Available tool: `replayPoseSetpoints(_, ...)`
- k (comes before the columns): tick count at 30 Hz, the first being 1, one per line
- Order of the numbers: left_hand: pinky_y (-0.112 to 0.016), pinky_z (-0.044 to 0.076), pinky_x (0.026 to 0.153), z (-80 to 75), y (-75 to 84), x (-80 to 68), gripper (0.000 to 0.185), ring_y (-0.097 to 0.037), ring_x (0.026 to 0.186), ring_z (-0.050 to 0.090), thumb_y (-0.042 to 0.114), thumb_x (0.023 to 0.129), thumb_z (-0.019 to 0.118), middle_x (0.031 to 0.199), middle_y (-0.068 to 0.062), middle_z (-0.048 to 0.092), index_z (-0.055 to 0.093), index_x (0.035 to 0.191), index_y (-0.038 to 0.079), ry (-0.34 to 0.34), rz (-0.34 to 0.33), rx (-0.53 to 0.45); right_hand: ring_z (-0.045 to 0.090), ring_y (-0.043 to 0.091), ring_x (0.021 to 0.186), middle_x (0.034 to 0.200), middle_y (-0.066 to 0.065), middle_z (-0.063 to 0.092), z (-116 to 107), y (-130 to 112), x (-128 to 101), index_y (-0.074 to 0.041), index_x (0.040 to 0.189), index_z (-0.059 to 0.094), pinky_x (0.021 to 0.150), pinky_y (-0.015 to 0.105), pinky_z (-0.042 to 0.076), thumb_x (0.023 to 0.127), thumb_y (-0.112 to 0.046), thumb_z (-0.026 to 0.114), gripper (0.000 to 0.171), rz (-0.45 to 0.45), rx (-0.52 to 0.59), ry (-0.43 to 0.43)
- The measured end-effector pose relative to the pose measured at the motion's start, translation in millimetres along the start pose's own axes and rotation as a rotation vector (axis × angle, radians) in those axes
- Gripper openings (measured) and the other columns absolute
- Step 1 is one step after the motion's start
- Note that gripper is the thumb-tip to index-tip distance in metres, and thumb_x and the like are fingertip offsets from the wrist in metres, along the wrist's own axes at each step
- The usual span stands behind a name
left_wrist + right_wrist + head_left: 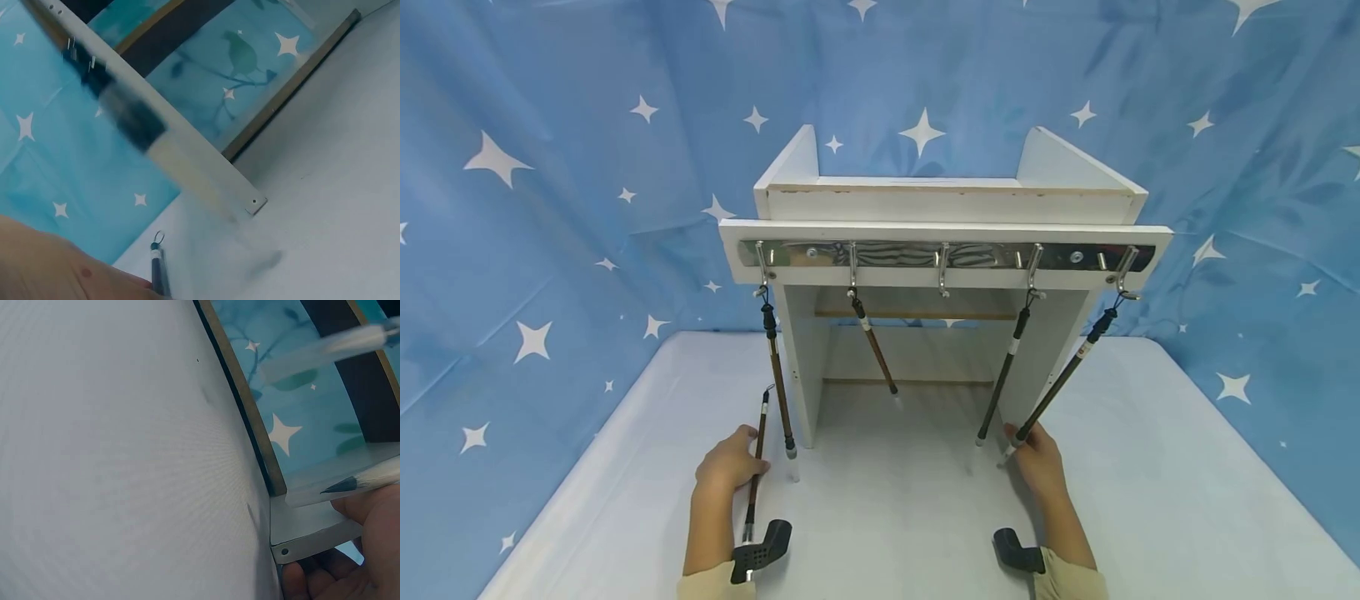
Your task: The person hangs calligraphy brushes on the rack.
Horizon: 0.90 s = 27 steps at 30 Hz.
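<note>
four brushes already hang by their loops from the hook rail [946,255] of the white shelf unit [947,208], on the first, second, fourth and fifth hooks, while the middle hook [943,275] stands bare. your left hand [727,467] grips the one loose brush [756,467] upright on the table [1187,500], just beside the leftmost hanging brush [777,379]. your right hand [1036,460] pinches the lower end of the rightmost hanging brush [1060,385], so judge the work as nearly done, with one brush left to hang.
</note>
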<state>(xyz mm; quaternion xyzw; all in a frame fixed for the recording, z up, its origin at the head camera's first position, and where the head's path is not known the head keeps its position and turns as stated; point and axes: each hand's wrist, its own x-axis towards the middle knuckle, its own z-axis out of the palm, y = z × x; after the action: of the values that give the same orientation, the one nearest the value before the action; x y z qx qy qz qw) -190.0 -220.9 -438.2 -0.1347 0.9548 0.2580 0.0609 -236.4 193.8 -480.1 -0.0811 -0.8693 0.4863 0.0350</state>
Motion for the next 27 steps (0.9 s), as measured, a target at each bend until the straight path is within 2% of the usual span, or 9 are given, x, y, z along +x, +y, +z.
replayPoseSetpoints(2,-0.041,0.048,0.058,-3.8,2.3,-2.5,0.056,-0.031,0.076,0.060,0.014,0.075,0.069,0.102,-0.027,0.062,0.048,0.124,-0.002,0.010,0.010,0.016,0.034,0.042,0.129,0.137,0.024,0.041,0,0,1,-0.007,0.138,0.037,0.105,0.059,0.026,0.092,-0.044,0.046,0.059,0.007,-0.004,-0.003)
replayPoseSetpoints(4,-0.039,0.048,0.055,-10.6,5.3,-6.8,0.057,-0.029,0.072,0.060,0.012,0.076,0.067,0.096,-0.025,0.064,0.046,0.126,-0.003,0.029,0.016,0.016,0.033,0.043,0.129,0.137,0.024,0.041,0,0,0,-0.006,0.138,0.037,0.105,0.059,0.025,0.092,-0.043,0.046,0.059,0.015,-0.001,-0.007)
replayPoseSetpoints(9,-0.032,0.045,0.051,-36.1,13.4,-21.7,0.057,-0.021,0.065,0.056,0.011,0.081,0.062,0.086,-0.015,0.063,0.039,0.131,-0.002,0.119,0.042,-0.026,0.033,0.042,0.130,0.138,0.023,0.040,0,-1,0,-0.006,0.138,0.036,0.105,0.058,0.025,0.092,-0.043,0.047,0.060,0.022,0.019,-0.016)
replayPoseSetpoints(18,-0.030,0.043,0.048,-62.7,30.9,-45.6,0.058,-0.020,0.061,0.054,0.012,0.085,0.059,0.099,-0.018,0.062,0.033,0.137,0.004,0.259,0.107,-0.067,0.032,0.043,0.130,0.137,0.025,0.040,-2,0,0,-0.006,0.138,0.036,0.105,0.058,0.027,0.092,-0.047,0.045,0.063,0.010,-0.001,-0.013)
replayPoseSetpoints(22,-0.028,0.043,0.048,-73.3,40.3,-61.2,0.058,-0.024,0.068,0.061,0.013,0.087,0.055,0.105,-0.019,0.061,0.030,0.139,0.006,0.296,0.143,-0.091,0.033,0.043,0.129,0.137,0.025,0.041,-2,0,0,-0.006,0.138,0.037,0.105,0.057,0.027,0.092,-0.046,0.045,0.061,0.000,0.005,-0.016)
replayPoseSetpoints(27,-0.027,0.045,0.049,-83.9,50.7,-80.9,0.060,-0.031,0.086,0.065,0.014,0.090,0.053,0.112,-0.018,0.058,0.025,0.143,0.010,0.348,0.177,-0.123,0.034,0.043,0.129,0.137,0.025,0.041,-1,-1,0,-0.006,0.138,0.036,0.105,0.057,0.027,0.093,-0.043,0.046,0.060,0.001,-0.004,-0.010)
